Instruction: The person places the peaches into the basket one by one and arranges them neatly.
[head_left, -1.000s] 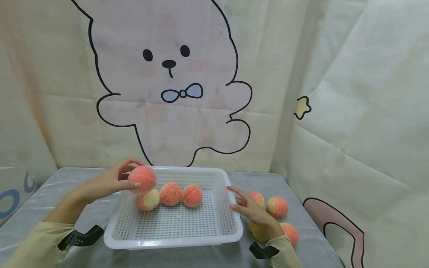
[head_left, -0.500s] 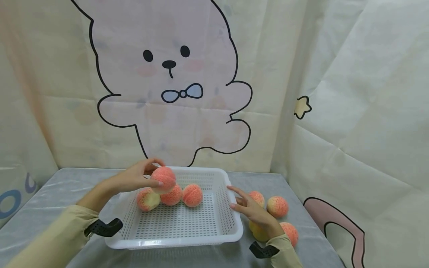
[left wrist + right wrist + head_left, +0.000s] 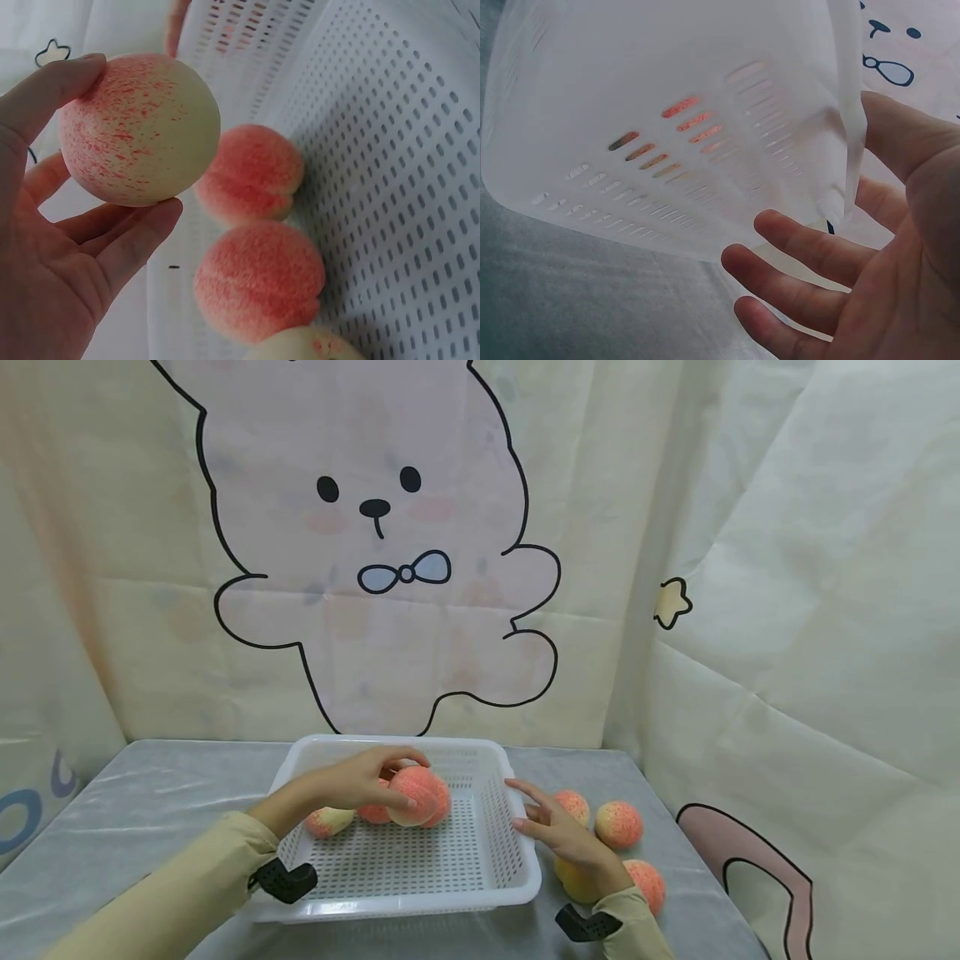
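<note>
I have the left hand (image 3: 358, 782) pinching a peach (image 3: 142, 131) between thumb and fingertips, held above other peaches (image 3: 259, 281) in the white basket (image 3: 420, 904), while the right hand (image 3: 564, 837) touches its rim, fingers loosely spread

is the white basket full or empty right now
Partly filled: three peaches lie in a row inside the basket, and much of its perforated floor shows bare. The left hand holds another peach.
</note>
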### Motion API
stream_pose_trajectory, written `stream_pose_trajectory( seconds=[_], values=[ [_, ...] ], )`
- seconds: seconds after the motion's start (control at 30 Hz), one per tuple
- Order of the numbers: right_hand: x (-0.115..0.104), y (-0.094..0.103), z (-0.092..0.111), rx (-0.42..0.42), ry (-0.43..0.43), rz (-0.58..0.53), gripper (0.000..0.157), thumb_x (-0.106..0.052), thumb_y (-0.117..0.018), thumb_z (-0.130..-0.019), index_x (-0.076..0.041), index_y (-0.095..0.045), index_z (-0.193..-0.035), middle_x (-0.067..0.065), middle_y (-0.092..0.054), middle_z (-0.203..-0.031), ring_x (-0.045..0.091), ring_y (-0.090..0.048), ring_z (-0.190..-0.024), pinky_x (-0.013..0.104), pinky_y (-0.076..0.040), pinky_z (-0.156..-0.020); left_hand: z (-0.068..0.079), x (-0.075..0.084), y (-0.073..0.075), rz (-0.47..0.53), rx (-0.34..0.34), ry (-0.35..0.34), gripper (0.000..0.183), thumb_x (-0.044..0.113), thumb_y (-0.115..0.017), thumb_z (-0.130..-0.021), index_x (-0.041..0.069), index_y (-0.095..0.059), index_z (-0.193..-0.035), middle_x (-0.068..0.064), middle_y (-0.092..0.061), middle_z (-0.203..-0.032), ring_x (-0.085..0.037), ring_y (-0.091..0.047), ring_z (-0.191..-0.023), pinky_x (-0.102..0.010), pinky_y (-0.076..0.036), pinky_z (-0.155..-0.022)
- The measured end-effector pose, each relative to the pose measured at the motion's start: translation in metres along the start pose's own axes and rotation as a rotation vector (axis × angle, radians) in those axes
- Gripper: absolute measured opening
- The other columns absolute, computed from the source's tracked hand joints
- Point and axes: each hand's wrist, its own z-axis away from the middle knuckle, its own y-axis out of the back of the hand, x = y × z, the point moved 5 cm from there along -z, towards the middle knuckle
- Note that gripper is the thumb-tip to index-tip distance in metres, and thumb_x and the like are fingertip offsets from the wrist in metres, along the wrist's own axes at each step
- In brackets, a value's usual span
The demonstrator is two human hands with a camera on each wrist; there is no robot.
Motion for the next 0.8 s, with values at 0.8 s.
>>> stream_pose_trajectory(
  seconds=[0.8],
  values=[
    [0.001, -0.001, 0.002, 0.007, -0.018, 0.009, 0.066, -0.020, -0.050, -0.107, -0.015, -0.015, -0.163, 0.032, -0.043, -0.153, 0.030, -0.065, -0.120, 0.043, -0.057, -0.094, -0.046, 0.009, -0.049, -0.077, -0.023, 0.158, 0.057, 0.014, -0.084, -0.079, 0.017, -0.058, -0.129, -0.005, -0.064, -0.110, -0.018, -0.060, -0.094, -0.033, -0.054, -0.074]
  ],
)
